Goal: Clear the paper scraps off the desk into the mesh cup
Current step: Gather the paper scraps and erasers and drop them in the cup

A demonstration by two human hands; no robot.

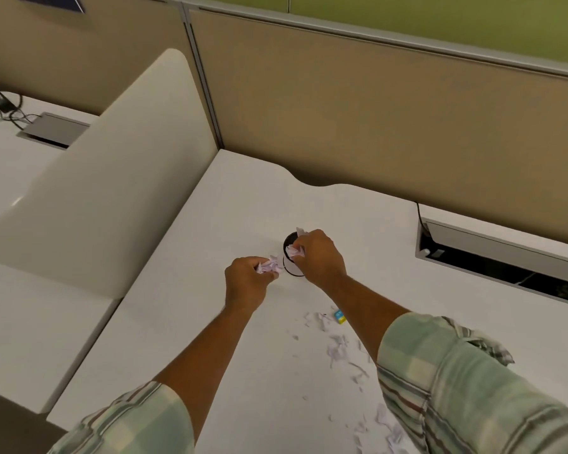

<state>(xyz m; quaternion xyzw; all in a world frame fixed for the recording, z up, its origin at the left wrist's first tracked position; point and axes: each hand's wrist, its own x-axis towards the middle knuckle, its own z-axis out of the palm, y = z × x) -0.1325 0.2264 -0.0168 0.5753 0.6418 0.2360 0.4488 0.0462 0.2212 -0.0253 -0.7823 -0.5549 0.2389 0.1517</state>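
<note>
Right hand [320, 257] pinches scraps over the mesh cup [291, 257] for release; left hand [248, 280], at its 9 o'clock, clutches another wad [269, 266].

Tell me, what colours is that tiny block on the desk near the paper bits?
The tiny block is blue and yellow, seen in the head view.

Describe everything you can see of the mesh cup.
The mesh cup is a small dark round container standing upright on the white desk, its open mouth up and its side looking pale. The right hand hangs over its rim with a grip on crumpled paper, hiding its right side. The left hand, also gripping scraps, sits just beside it. Mesh texture is too blurred to confirm.
</note>
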